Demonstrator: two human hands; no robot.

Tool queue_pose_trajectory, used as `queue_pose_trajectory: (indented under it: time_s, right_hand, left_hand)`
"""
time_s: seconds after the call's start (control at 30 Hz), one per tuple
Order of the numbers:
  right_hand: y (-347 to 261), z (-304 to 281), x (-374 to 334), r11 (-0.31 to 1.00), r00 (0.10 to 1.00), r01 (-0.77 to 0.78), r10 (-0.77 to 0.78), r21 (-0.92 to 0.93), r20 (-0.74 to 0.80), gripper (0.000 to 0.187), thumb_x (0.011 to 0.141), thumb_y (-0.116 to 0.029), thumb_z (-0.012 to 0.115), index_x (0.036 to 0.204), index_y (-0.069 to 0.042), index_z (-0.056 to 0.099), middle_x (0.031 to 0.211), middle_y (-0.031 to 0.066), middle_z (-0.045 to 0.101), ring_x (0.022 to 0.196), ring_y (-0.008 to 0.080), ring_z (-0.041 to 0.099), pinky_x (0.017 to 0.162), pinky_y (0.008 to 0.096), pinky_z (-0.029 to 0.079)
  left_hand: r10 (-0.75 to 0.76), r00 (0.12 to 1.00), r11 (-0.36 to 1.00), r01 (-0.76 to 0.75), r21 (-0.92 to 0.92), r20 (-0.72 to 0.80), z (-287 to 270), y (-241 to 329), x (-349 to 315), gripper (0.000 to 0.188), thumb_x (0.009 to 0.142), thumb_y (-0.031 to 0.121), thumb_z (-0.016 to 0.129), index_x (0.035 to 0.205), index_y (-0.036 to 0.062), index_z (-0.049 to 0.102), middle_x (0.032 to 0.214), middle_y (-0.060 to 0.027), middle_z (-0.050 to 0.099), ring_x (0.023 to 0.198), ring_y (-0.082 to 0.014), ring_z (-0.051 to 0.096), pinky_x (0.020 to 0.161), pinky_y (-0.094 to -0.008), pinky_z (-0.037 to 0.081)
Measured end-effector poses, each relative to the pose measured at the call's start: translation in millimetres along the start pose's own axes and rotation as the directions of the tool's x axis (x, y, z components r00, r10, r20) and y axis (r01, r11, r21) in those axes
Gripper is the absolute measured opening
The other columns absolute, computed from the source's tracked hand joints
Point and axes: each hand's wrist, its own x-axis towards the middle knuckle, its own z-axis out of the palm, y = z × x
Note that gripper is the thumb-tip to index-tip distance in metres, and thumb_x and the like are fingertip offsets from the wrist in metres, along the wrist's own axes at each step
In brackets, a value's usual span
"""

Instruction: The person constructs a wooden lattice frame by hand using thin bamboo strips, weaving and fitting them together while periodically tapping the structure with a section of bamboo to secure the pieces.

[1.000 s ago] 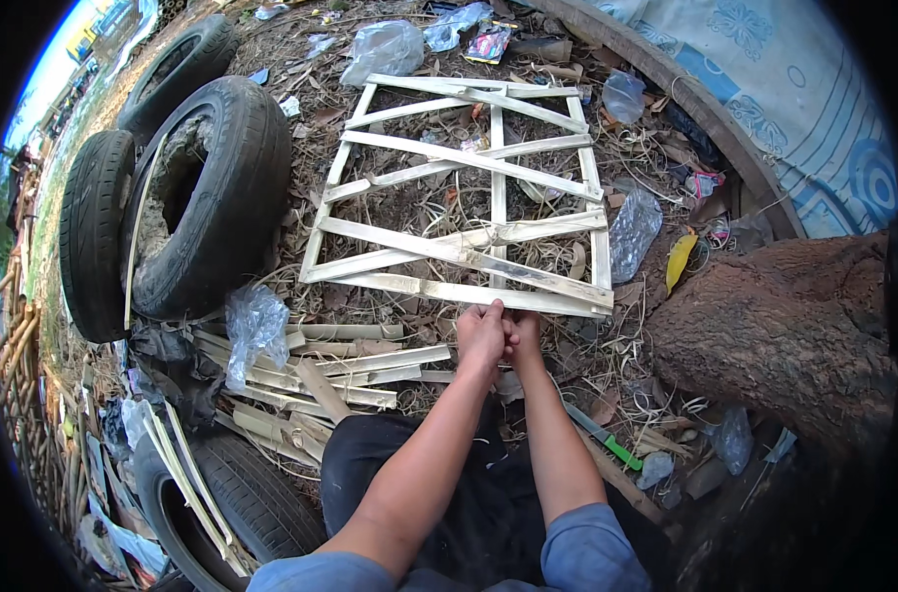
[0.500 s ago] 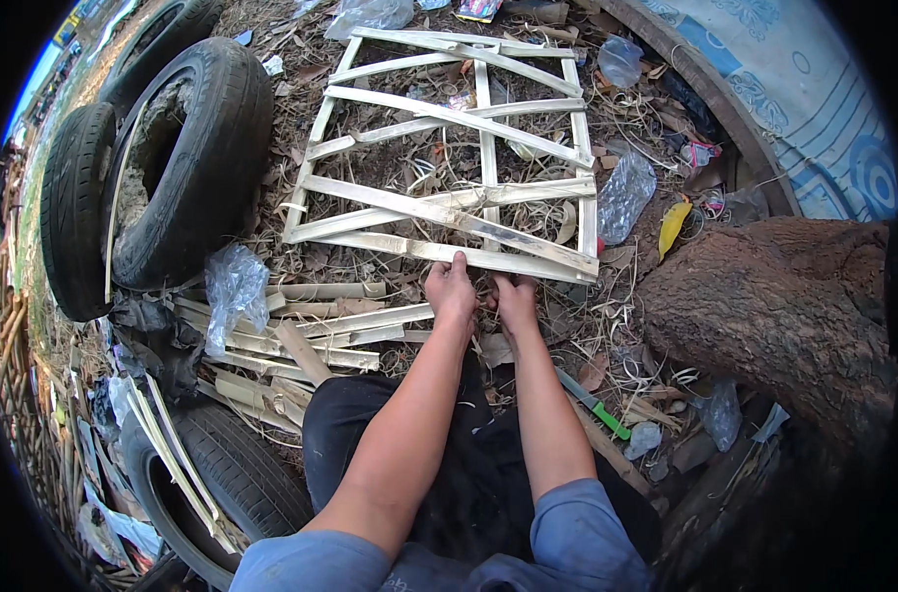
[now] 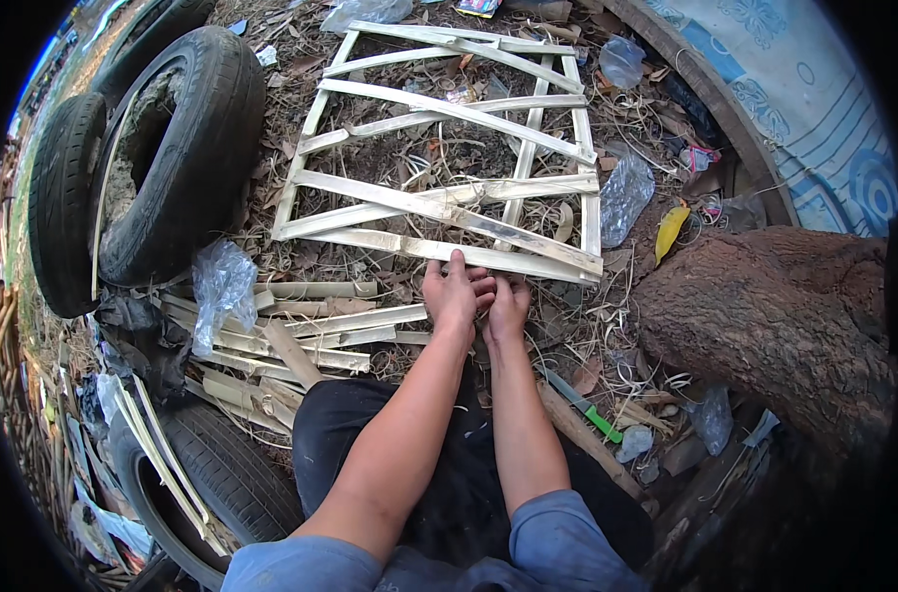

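Lattice frame: the gaps between its strips admit a hand from above, down to the ground. Near edge: the person's left hand and right hand occupy the middle. Left approach: loose strips and a plastic bag obstruct at ground level; a large tyre stands farther left. Right approach: a narrow, littered passage separates frame from tree trunk. Caution: a knife lies beside the right forearm.

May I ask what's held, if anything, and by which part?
The left hand overlaps the lattice's near strip, right hand close by; gripping cannot be told.
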Motion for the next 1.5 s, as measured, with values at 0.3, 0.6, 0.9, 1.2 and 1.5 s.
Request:
queue_pose_trajectory:
  time_s: [0.3,0.6,0.9,1.2,1.5]
  right_hand:
    - [-6.1,-18.5,10.8,0.955,0.989,0.129,-0.103,-0.268,0.11,0.014,0.09,-0.005,0.063,0.103,-0.002,0.061,0.079,0.0005,0.06,0.059,0.0062,0.052,0.048,0.0215,0.04]
    - [-2.0,-25.9,20.2,0.923,0.993,0.103,-0.072,-0.371,0.098,0.014,0.085,-0.003,0.065,0.098,0.001,0.063,0.082,0.0034,0.063,0.059,0.0088,0.055,0.051,0.0262,0.043]
    - [-1.4,-38.8,32.1,0.865,0.989,0.049,0.03,-0.5,0.148,0.025,0.083,-0.011,0.072,0.103,0.002,0.065,0.088,0.0053,0.066,0.066,0.011,0.059,0.057,0.0264,0.048]
    - [-15.0,-27.7,11.0,0.918,0.969,0.093,0.007,-0.386,0.249,0.022,0.085,-0.006,0.071,0.105,-0.001,0.062,0.078,-0.0027,0.06,0.056,0.0034,0.047,0.047,0.0221,0.038]
    - [-40.9,-27.9,2.9,0.836,0.943,0.035,0.154,-0.548,0.296,0.035,0.08,-0.001,0.074,0.112,0.0,0.062,0.083,-0.0043,0.062,0.058,0.0032,0.046,0.049,0.022,0.037]
  left_hand:
    - [0.1,0.995,0.995,-0.1,-0.001,0.021,2.9,-17.3,13.7,0.038,0.098,0.014,0.055,0.128,-0.0002,0.036,0.108,-0.0194,0.06,0.083,-0.0294,0.068,0.061,-0.0357,0.059]
    - [0.083,0.995,0.994,-0.087,0.061,0.056,10.0,-14.3,4.3,0.043,0.098,0.008,0.053,0.132,0.0009,0.027,0.121,-0.022,0.057,0.107,-0.0306,0.061,0.08,-0.0406,0.055]
    - [0.096,0.994,0.995,-0.096,0.007,0.053,8.7,-19.8,9.4,0.038,0.096,0.003,0.053,0.126,-0.0009,0.029,0.118,-0.0222,0.055,0.103,-0.0306,0.062,0.081,-0.0422,0.056]
    - [0.091,0.996,0.992,-0.089,0.087,-0.02,13.0,-6.8,-3.2,0.034,0.094,0.002,0.057,0.123,-0.0038,0.04,0.111,-0.0195,0.063,0.099,-0.0243,0.063,0.08,-0.0344,0.051]
    - [0.18,0.98,0.968,-0.162,0.192,-0.084,4.2,-29.1,17.4,0.035,0.091,0.002,0.06,0.121,-0.0043,0.043,0.105,-0.0178,0.065,0.093,-0.0232,0.064,0.081,-0.0348,0.049]
